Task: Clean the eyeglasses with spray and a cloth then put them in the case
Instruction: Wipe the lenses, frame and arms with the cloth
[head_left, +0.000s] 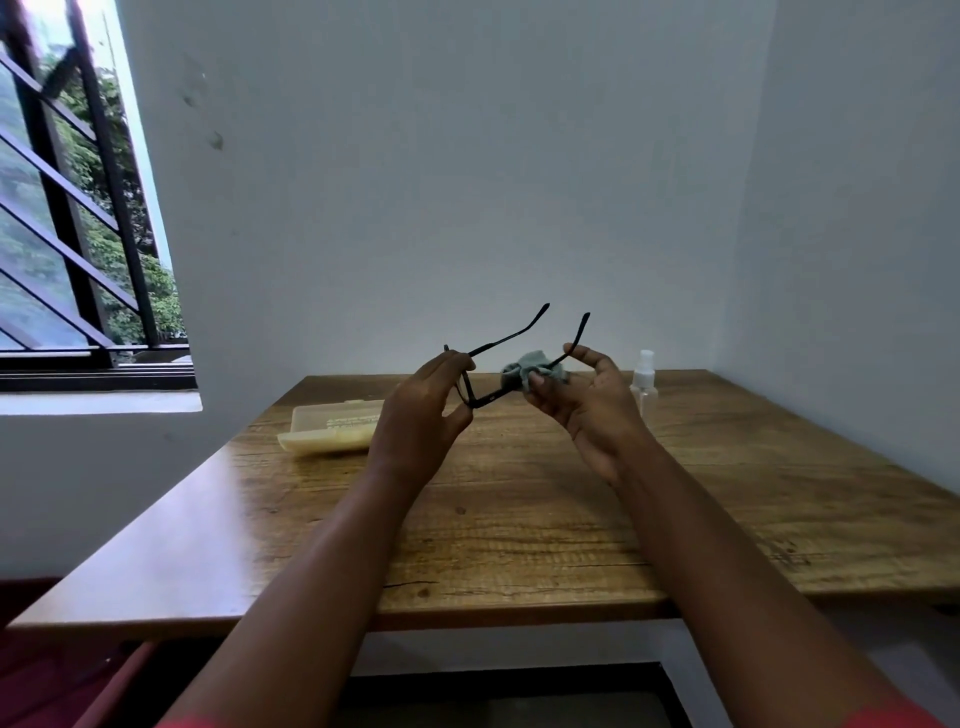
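Red sleeve edges (187, 722) at the bottom border, 6 o'clock; both forearms bare, reaching forward over the near edge of the table.

Wooden table (519, 545): brown grain top, set into a corner of pale walls.

Left hand (421, 415): raised above the table centre, fingers and thumb curled round the left end of the eyeglasses' front, grasping it.

Eyeglasses (485, 399): black frame, held in the air between the two hands, both temple arms unfolded and pointing up and away toward 12 o'clock. The lenses cannot be made out.

Right hand (587, 400): raised at 3 o'clock of the left hand, palm turned inward, thumb and fingers pinching the cloth against the right part of the frame.

Cloth (532, 370): grey-green, bunched, in the right hand's fingertips, touching the eyeglasses.

Case (327, 428): pale yellow, translucent, lying open on the table at 9 o'clock of the left hand, partly hidden by that wrist.

Spray bottle (644, 387): clear with white nozzle, upright on the table at 3 o'clock, just beyond the right hand.

Window (67, 208): dark bars, green trees outside, at 10 o'clock.
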